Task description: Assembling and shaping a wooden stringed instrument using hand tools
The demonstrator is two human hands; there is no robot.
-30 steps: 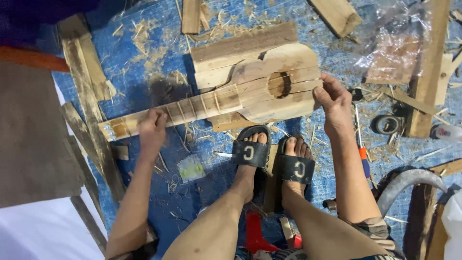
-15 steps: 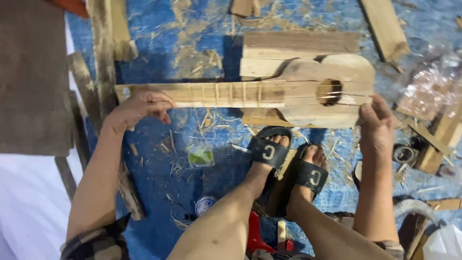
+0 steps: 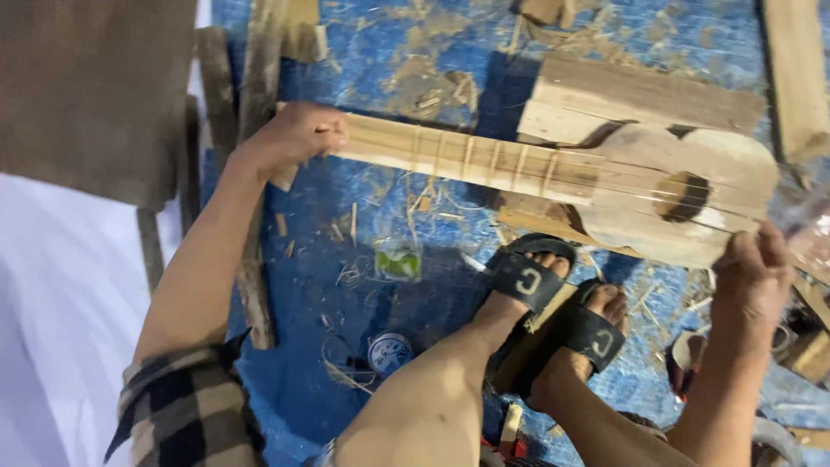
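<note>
An unfinished wooden guitar-like instrument [image 3: 622, 186] with a long fretted neck, strings and a round sound hole lies across a blue tarp [image 3: 406, 311]. My left hand [image 3: 294, 138] grips the head end of the neck at the left. At the right, the fingers of my right hand [image 3: 756, 268] clasp the lower rim of the body. My feet in black sandals [image 3: 553, 303] rest on the tarp just below the instrument.
A thick wooden block [image 3: 631, 99] sits under and behind the body. Wood planks [image 3: 251, 86] and offcuts lie at the left and top right. Shavings, a small green packet [image 3: 399, 259], a round lid [image 3: 389, 350] and a brown sheet [image 3: 95, 95] are scattered around.
The view has swung and the instrument now sits higher and further right, tilted down to the right. My left hand has shifted to the very end of the neck; my right hand stays on the body.
</note>
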